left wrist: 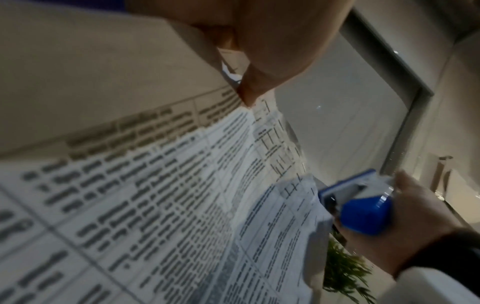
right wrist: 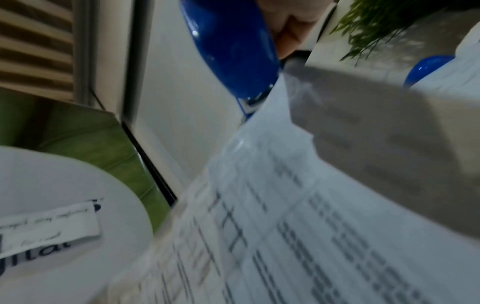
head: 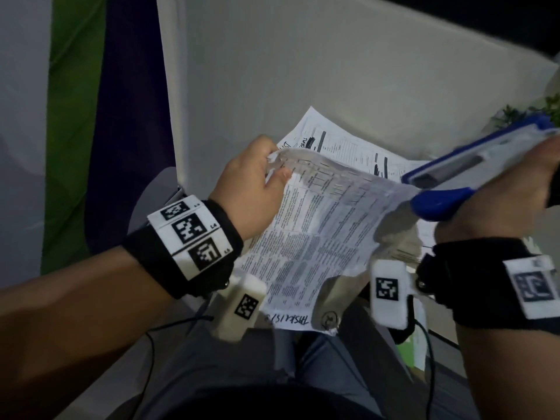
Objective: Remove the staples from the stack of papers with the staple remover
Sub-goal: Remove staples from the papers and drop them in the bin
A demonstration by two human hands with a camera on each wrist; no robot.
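Observation:
A stack of printed papers (head: pixel 312 237) hangs in the air above my lap, its top sheet bent over. My left hand (head: pixel 254 183) pinches the stack's upper left corner between thumb and fingers; the left wrist view shows that pinch (left wrist: pixel 249 86) on the paper (left wrist: pixel 155 205). My right hand (head: pixel 497 204) grips a blue and white staple remover (head: pixel 472 168), whose nose meets the papers' right corner. The same tool (left wrist: pixel 363 207) bites the paper edge in the left wrist view. In the right wrist view the blue tool (right wrist: pixel 233 51) touches the blurred sheets (right wrist: pixel 311 226).
A white table (head: pixel 333 71) stands behind the papers, with a green plant (head: pixel 521 113) at its right end. Green and purple panels (head: pixel 100 116) rise on the left. Cables (head: pixel 151 353) trail over my lap.

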